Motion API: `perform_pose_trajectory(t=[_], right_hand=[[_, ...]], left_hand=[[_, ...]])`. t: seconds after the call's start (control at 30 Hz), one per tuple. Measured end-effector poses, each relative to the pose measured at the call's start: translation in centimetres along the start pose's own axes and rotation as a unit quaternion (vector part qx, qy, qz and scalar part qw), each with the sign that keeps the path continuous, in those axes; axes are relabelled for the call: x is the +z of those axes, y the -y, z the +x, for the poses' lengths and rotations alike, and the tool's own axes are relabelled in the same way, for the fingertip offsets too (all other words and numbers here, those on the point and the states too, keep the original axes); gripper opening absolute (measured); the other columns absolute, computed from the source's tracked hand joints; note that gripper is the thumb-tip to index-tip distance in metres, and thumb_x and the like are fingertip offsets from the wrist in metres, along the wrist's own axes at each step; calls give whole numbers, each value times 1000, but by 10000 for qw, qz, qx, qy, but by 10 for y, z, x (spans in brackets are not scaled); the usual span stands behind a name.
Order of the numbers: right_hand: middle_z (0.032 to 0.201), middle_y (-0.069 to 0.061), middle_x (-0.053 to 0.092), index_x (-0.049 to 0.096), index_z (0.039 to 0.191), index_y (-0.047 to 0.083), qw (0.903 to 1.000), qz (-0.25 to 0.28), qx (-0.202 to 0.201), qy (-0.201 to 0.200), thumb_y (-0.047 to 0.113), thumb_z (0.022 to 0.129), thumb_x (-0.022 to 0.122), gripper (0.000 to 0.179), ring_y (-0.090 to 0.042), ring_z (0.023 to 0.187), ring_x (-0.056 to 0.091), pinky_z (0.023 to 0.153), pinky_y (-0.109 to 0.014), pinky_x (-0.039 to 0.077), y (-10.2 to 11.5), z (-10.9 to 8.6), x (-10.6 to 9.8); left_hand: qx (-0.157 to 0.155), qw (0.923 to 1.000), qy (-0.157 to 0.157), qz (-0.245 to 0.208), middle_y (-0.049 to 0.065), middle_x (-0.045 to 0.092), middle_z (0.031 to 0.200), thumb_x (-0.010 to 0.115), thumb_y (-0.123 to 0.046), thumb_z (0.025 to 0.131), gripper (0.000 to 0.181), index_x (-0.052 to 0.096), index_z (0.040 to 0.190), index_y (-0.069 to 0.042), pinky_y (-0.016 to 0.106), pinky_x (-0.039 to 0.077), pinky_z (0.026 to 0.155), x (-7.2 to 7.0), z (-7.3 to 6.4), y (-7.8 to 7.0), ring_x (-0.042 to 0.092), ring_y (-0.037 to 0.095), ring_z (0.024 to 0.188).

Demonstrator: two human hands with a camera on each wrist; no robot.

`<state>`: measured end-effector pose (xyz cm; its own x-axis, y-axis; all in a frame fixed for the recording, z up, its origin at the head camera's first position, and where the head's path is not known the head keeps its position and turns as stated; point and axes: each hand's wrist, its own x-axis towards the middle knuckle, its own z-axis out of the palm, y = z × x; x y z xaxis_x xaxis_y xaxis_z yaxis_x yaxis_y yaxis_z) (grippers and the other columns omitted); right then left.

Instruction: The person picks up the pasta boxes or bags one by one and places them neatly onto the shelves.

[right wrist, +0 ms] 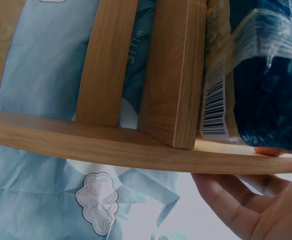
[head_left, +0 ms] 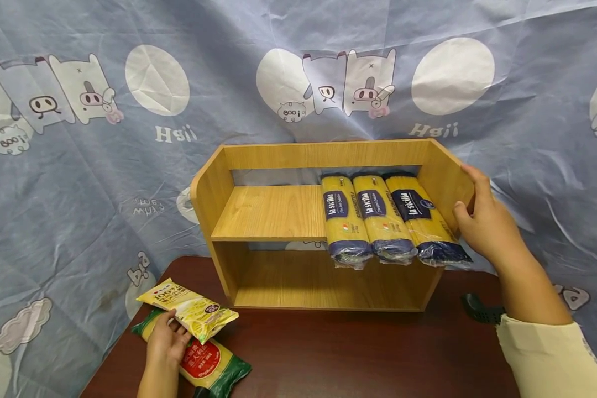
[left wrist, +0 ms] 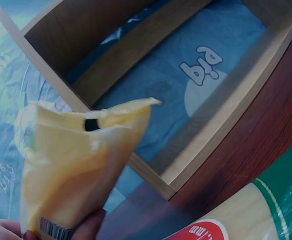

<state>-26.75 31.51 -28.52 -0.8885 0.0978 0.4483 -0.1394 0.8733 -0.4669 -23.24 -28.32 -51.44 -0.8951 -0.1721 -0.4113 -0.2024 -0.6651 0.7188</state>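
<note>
At the left, my left hand (head_left: pixel 166 342) holds a yellow pasta packet (head_left: pixel 191 307) by its near edge. In the left wrist view, the packet (left wrist: pixel 81 165) is tilted up with fingers by its barcode. Beneath it lies a green-ended pasta bag (head_left: pixel 206 362) with a red label, on the table. My right hand (head_left: pixel 492 224) grips the right side panel of a wooden shelf (head_left: pixel 268 213). In the right wrist view, the fingers (right wrist: pixel 225 197) are outside that panel and the thumb inside, beside a spaghetti pack (right wrist: pixel 268 100). Three yellow spaghetti packs (head_left: pixel 345 221) lie on the upper board, ends overhanging its front.
The shelf stands on a dark red table (head_left: pixel 328 354), its lower board (head_left: pixel 323 282) below the packs. Behind it hangs a blue printed cloth (head_left: pixel 219 72). A dark green curved object (head_left: pixel 480 310) lies by the right forearm.
</note>
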Motion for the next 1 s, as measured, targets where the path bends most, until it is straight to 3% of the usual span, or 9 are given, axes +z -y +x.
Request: perform_pose_trajectory(t=[0.1,0.27,0.43,0.57,0.8,1.0], right_hand=[[126,-49,49,5,162,31,10000,-4,-3,-3,20,102,42,71,-58,97,56,70,-61,42,1,0,0],[126,-49,49,4,162,30,10000,-19,32,10,20,102,42,72,-58,96,56,70,-60,42,1,0,0],[125,-49,50,5,162,31,10000,-32,-3,-41,19,102,42,72,-57,94,56,68,-60,42,1,0,0],[125,-49,50,4,162,30,10000,-25,-6,-39,19,102,42,72,-58,95,56,68,-60,43,0,-1,0],[127,-48,49,4,162,31,10000,-44,8,-54,20,103,41,71,-59,97,56,70,-62,42,0,0,0],[127,-48,49,5,162,31,10000,-37,-19,-84,19,102,42,72,-59,97,55,71,-63,42,0,1,1]], left_hand=[[-2,9994,-46,-355,-4,46,126,31,-33,109,34,28,142,-24,25,53,90,0,-2,-1,53,7,110],[83,9955,6,-941,-7,61,101,37,-26,109,24,35,132,-19,25,55,84,-1,-3,-5,65,6,92],[-110,9898,200,-1406,-8,65,101,38,-22,109,26,33,134,-22,26,55,83,-1,-3,-8,66,6,93],[-341,9870,361,-1527,-8,66,103,40,-22,109,28,33,135,-25,26,55,84,0,-2,-8,65,7,95],[-504,9852,561,-1540,-1,68,99,45,-19,107,29,33,134,-20,30,59,85,7,-1,-5,69,13,94],[-711,9828,540,-1615,1,69,99,50,-16,106,33,34,135,-22,32,59,89,10,0,-1,71,15,94]])
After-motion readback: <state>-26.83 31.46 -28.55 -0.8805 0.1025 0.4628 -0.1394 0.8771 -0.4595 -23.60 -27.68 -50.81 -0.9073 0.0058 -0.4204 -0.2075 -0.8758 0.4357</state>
